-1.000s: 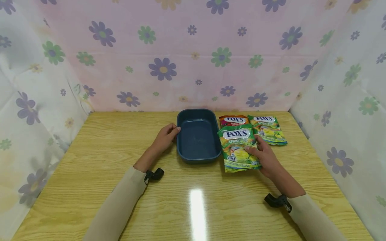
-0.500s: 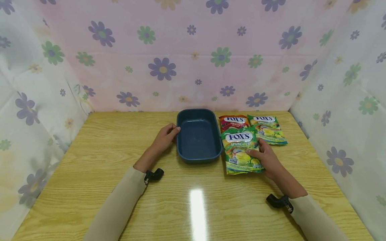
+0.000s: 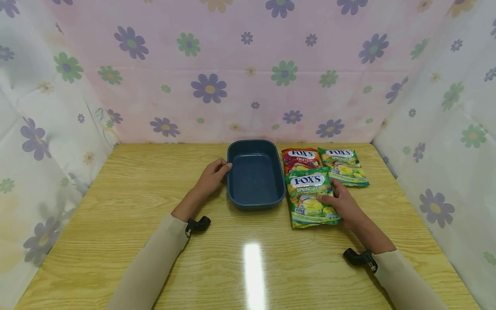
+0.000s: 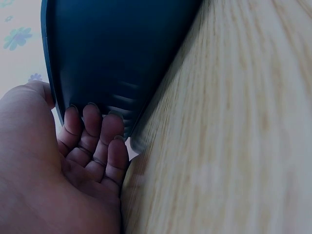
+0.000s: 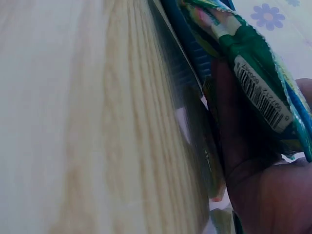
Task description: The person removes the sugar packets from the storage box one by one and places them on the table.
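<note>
A dark blue plastic tub (image 3: 253, 178) stands at mid-table, with nothing inside it. My left hand (image 3: 210, 175) pinches its left rim; in the left wrist view the fingers (image 4: 112, 127) lie against the outer wall and the thumb is at the rim. On the other side, my right hand (image 3: 342, 204) grips a green Fox's Spring Tea candy bag (image 3: 308, 198), thumb on the front. In the right wrist view the bag's back with a barcode (image 5: 261, 92) shows above my fingers, raised off the table.
Behind the held bag lies a red Fox's Fruits candy bag (image 3: 301, 158), partly covered. A second green Spring Tea bag (image 3: 345, 167) lies to its right. Flower-patterned cloth (image 3: 248, 86) walls off the back and sides of the wooden table (image 3: 155, 172).
The right hand has drawn the green candy bag slightly toward me and to the right, away from the tub, uncovering more of the red bag. The left hand and tub stay put.
</note>
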`<state>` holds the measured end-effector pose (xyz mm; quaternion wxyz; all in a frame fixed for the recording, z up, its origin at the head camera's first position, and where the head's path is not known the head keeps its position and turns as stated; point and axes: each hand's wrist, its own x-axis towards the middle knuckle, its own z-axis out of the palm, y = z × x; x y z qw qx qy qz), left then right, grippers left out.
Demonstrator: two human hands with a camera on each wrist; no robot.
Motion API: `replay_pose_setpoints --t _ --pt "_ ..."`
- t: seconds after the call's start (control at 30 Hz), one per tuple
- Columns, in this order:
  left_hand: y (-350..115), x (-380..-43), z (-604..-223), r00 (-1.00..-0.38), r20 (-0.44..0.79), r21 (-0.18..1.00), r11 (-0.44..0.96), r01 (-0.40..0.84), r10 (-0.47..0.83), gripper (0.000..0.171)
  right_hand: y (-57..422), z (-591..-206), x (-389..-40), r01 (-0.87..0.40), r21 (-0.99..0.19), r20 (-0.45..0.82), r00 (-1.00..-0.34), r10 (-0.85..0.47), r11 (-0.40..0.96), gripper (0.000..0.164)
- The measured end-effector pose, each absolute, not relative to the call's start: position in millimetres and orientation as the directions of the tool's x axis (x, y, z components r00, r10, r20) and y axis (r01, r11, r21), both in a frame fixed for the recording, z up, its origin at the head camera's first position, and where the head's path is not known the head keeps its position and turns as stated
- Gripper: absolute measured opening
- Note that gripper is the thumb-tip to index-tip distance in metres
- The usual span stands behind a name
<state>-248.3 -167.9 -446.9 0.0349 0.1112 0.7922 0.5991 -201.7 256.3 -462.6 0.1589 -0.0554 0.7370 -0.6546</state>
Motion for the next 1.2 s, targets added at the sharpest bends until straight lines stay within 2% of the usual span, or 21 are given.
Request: replay_pose_setpoints --t 0.27,0.97,1.2 --pt "-168.2 -248.0 -447.4 -0.974 0.071 0.958 0.258 0.128 0.217 0.037 254.4 -464.2 -202.3 0.129 -0.972 -0.18 -0.945 -0.273 0.194 0.073" --pt "-167.6 -247.0 -445.8 -0.972 0.084 0.956 0.256 0.141 0.221 0.036 250.0 -462.4 -199.6 0.188 -0.967 -0.233 -0.925 -0.299 0.172 0.07" --pt "-168.0 -246.6 -444.8 -0.969 0.085 0.957 0.25 0.144 0.232 0.036 253.7 -464.3 -201.1 0.174 -0.964 -0.234 -0.918 -0.321 0.203 0.067"
